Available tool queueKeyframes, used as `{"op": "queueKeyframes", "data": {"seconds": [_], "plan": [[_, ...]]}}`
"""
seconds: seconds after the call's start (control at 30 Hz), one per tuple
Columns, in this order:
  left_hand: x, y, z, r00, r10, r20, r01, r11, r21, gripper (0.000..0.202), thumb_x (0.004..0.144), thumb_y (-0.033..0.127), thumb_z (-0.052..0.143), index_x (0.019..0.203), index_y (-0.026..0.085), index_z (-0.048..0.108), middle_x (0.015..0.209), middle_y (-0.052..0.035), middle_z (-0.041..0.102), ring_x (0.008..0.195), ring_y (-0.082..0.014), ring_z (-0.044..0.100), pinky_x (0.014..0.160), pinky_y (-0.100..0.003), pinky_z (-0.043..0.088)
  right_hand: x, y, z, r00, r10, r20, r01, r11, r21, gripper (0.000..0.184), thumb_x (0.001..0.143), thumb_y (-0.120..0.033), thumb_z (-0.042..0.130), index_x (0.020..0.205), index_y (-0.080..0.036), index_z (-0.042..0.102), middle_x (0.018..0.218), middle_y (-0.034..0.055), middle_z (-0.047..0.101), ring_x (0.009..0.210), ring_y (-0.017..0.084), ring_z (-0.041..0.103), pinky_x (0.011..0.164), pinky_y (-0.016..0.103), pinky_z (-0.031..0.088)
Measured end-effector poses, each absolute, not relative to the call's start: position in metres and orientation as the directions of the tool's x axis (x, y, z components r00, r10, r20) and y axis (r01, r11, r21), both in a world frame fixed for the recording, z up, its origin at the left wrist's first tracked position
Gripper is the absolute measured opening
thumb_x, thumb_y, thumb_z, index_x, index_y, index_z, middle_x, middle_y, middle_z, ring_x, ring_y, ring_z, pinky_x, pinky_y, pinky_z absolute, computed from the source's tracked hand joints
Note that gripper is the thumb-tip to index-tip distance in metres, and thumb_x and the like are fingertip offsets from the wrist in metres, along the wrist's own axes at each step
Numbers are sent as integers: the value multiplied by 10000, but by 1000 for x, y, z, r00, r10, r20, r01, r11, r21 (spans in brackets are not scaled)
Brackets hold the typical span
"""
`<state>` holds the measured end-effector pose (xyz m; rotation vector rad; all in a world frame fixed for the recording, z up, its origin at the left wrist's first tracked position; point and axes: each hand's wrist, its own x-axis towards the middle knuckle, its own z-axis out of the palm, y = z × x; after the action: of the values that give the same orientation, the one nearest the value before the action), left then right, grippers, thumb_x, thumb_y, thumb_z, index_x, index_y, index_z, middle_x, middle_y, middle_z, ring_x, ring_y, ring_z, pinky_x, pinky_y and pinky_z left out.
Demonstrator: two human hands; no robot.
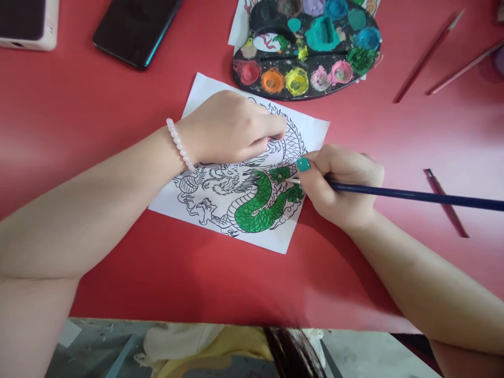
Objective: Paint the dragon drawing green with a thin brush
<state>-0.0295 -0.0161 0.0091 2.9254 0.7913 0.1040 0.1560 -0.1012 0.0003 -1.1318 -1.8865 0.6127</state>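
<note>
Just this side of the palette (311, 65), the dragon sheet (252, 210) is apparently being painted green — right hand's grip (348, 169) closed around the blue brush (413, 195), left hand (232, 128) curled on the sheet, any hold unclear — and the next stroke likely needs a steady tip.

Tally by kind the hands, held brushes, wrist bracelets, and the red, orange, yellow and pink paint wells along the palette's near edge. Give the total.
Hands: 2 (left hand, right hand)
Held brush: 1
Bracelet: 1
Red well: 1
Orange well: 1
Yellow well: 1
Pink wells: 2
Total: 9
</note>
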Motion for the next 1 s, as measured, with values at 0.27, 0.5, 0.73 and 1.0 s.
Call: {"op": "queueKeyframes", "data": {"seconds": [0.27,0.5,0.73,1.0], "plan": [[-28,-15,8,865,496,70,489,-867,94,356,861,251,305,1033,208,614,816,-48,652,754,-162,583,629,-293,337,156,-102,1,-232,881,413,506,472,-722,410,815,-213,530,538,-187,230,480,-58,234,437,42,197,382,224,179],[-30,-16,7,876,459,148,456,-888,55,315,848,228,326,970,212,616,725,-29,627,691,-172,586,574,-289,321,157,-102,0,-239,882,407,501,471,-726,448,826,-314,538,533,-183,225,476,-53,230,432,44,192,384,231,168],[-30,-15,8,875,459,153,455,-888,62,298,846,220,338,964,225,611,732,-24,634,689,-182,590,567,-298,329,157,-102,-1,-222,893,391,512,448,-733,443,839,-362,513,540,-187,237,485,-51,232,438,50,190,394,241,175],[-30,-14,7,867,474,150,468,-880,77,322,835,224,341,985,248,625,751,-24,649,704,-187,596,589,-307,351,158,-102,-2,-227,884,408,511,465,-723,453,817,-345,551,534,-181,237,483,-51,232,438,48,201,403,238,182]]}}
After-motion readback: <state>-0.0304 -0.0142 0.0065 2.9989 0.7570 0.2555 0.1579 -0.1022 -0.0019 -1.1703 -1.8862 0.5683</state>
